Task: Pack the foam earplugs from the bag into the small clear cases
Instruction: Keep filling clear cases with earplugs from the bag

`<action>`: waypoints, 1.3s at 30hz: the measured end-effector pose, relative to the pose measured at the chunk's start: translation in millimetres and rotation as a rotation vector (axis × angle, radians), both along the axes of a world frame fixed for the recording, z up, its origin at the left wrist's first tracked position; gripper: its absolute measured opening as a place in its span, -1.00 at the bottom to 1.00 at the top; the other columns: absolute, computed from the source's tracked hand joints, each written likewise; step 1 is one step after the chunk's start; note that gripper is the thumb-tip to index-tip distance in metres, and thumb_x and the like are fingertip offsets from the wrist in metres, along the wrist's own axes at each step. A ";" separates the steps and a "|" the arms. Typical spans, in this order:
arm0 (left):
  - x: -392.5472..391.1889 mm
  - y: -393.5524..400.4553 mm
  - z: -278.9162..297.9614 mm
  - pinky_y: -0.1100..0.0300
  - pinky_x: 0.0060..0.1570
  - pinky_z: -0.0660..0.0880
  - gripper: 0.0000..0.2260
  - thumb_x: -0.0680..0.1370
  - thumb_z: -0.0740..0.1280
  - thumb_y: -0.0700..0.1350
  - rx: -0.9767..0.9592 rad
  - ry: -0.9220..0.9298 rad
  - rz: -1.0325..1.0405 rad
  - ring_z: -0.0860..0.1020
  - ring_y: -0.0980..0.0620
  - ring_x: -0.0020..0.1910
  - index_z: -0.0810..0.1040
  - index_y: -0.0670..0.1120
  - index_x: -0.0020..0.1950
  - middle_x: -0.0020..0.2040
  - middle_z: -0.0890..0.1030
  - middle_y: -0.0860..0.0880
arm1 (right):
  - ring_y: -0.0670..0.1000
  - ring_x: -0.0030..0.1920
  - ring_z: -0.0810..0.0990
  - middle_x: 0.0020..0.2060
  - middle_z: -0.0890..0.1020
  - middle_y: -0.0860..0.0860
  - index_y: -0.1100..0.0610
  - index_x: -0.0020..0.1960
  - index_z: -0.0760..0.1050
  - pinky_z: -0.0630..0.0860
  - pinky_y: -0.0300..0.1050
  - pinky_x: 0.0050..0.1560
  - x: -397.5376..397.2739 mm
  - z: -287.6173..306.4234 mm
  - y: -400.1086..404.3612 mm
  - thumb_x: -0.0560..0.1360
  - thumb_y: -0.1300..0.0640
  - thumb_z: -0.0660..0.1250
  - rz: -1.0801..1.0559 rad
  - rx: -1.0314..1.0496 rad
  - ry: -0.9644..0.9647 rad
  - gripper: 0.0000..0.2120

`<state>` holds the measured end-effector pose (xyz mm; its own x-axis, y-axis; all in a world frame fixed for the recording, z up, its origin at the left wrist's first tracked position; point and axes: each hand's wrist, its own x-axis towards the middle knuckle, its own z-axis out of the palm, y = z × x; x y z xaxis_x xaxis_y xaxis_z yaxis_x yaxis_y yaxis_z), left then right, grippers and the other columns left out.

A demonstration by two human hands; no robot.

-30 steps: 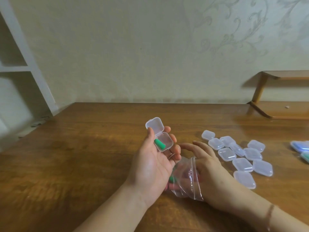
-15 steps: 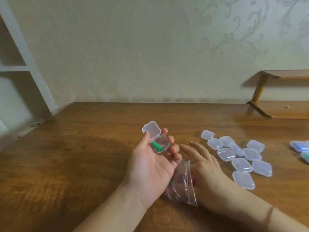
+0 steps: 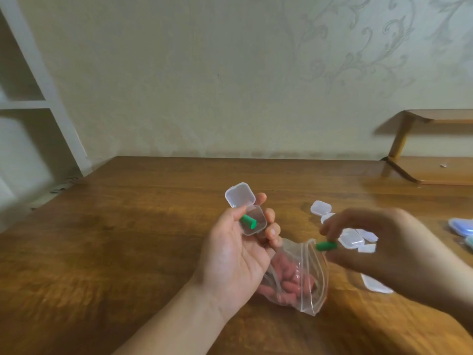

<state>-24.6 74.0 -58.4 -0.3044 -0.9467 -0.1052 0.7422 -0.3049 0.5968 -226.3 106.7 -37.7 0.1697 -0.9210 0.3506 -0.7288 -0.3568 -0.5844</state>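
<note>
Left hand (image 3: 231,254) fingers are gripping small clear open hinged case (image 3: 252,221) containing green foam earplug (image 3: 248,221); right hand (image 3: 389,249) fingers are pinching second green foam earplug (image 3: 325,245) above clear zip bag (image 3: 300,280) on brown wooden bench (image 3: 128,239).

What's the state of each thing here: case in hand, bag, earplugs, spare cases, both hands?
open case: lid flipped up, held in the left hand, one green earplug inside.
second green earplug: pinched by the right hand, above the bag mouth, not yet in a case.
bag: unzipped, lying on the table, pinkish earplugs inside.
spare cases: closed, on the table, partly hidden by the right hand.
</note>
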 end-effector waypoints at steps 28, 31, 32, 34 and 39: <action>-0.3 10.0 -9.4 0.14 -0.23 0.34 -0.66 0.52 0.27 0.03 -0.260 -0.241 -0.322 0.44 0.04 -0.30 0.63 -0.15 0.15 -0.18 0.53 -0.10 | -0.27 -0.07 0.56 -0.14 0.61 -0.17 0.03 -0.12 0.66 0.37 -0.47 -0.10 37.4 -19.4 11.8 0.46 0.07 0.41 0.088 -0.504 -0.088 -0.93; -0.3 11.1 -9.8 0.12 -0.21 0.35 -0.62 0.52 0.27 0.08 -0.272 -0.239 -0.340 0.46 0.05 -0.27 0.63 -0.14 0.16 -0.15 0.54 -0.10 | -0.37 -0.05 0.52 -0.15 0.59 -0.14 0.06 -0.14 0.67 0.35 -0.52 -0.08 38.5 -19.9 11.5 0.42 0.12 0.46 0.056 -0.542 -0.085 -0.96; -0.7 11.8 -9.3 0.13 -0.20 0.36 -0.61 0.52 0.27 0.10 -0.274 -0.223 -0.343 0.47 0.05 -0.27 0.64 -0.14 0.16 -0.14 0.55 -0.11 | -0.39 -0.05 0.51 -0.16 0.58 -0.13 0.06 -0.14 0.68 0.35 -0.53 -0.07 38.9 -20.1 11.5 0.41 0.13 0.47 0.053 -0.547 -0.085 -0.96; -1.4 13.1 -7.8 0.17 -0.20 0.37 -0.59 0.50 0.29 0.12 -0.277 -0.184 -0.354 0.48 0.06 -0.27 0.63 -0.15 0.16 -0.15 0.57 -0.10 | -0.38 -0.07 0.51 -0.16 0.56 -0.14 0.05 -0.14 0.69 0.35 -0.53 -0.09 39.2 -21.3 10.7 0.41 0.06 0.46 0.056 -0.541 -0.080 -0.92; -0.3 14.0 -6.8 0.09 -0.21 0.30 -0.45 0.54 0.20 0.24 -0.318 -0.209 -0.429 0.42 0.01 -0.22 0.58 -0.18 0.24 -0.12 0.56 -0.10 | -0.22 -0.10 0.55 -0.10 0.54 -0.20 -0.08 -0.11 0.70 0.39 -0.48 -0.13 39.8 -21.5 11.8 0.42 -0.06 0.35 0.065 -0.429 -0.079 -0.84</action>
<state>-24.9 88.1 -65.2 -0.6714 -0.7382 0.0657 0.4479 -0.3336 0.8296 -186.4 118.5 -59.1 0.1803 -0.6775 0.7131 -0.6557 -0.6232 -0.4263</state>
